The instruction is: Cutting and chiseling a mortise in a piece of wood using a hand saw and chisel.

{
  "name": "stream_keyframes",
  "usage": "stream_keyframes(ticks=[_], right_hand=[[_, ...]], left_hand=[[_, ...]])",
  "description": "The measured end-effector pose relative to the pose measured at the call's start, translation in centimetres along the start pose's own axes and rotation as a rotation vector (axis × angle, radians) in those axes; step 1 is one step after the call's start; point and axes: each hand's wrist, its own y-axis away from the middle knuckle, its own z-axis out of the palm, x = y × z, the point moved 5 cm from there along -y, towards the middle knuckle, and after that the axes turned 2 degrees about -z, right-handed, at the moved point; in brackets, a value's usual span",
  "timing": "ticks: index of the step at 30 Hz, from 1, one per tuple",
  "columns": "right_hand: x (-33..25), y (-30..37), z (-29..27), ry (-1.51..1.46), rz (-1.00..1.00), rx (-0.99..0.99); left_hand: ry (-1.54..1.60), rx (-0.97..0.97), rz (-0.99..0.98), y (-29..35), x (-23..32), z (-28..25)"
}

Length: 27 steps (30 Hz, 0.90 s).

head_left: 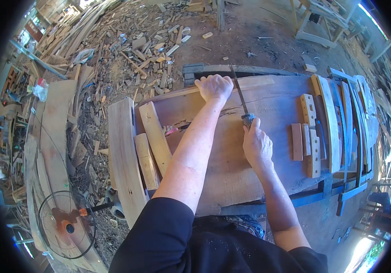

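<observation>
Clock taken from view centre. Right hand [257,144] at 3 had its grip closed on the handle [248,119]; the blade [241,94] pointed to about half past 11, crossing the strip [257,82] at 12 to 1, near the far edge of the tabletop [232,173]. Left hand [215,87] lay on the strip, fingers curled; couldn't tell if that grip clamped it or just pressed. It was just beside the blade, so my call: better shifted toward 9. Good form here meant strip pinned flat, right wrist straight, long even strokes, light pressure. Couldn't make out teeth. Drilled blocks [306,113], farther out at half past 2, lay clear of the stroke.
</observation>
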Motion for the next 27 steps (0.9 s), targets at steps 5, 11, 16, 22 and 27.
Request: stream_keyframes(ticks=[5,11,16,22,27], right_hand=[[-0.8,-1.1,0.3,0.005,-0.111,0.026],[-1.6,-6.5,0.5,-0.032,-0.170,0.110],[-2.0,-2.3,0.0,0.003,-0.090,0.025],[-2.2,-5.4,-0.7,-0.023,-0.106,0.160],[-1.4,-1.6,-0.2,-0.006,-0.097,0.068]], left_hand=[[-0.046,0.017,-0.015,0.0,-0.5,-0.1],[-0.044,-0.023,0.012,0.1,0.6,0.4],[-0.069,-0.047,0.003,0.1,0.1,0.1],[-0.036,-0.044,0.027,0.2,1.4,0.0],[-0.033,-0.047,-0.018,0.0,0.2,0.0]])
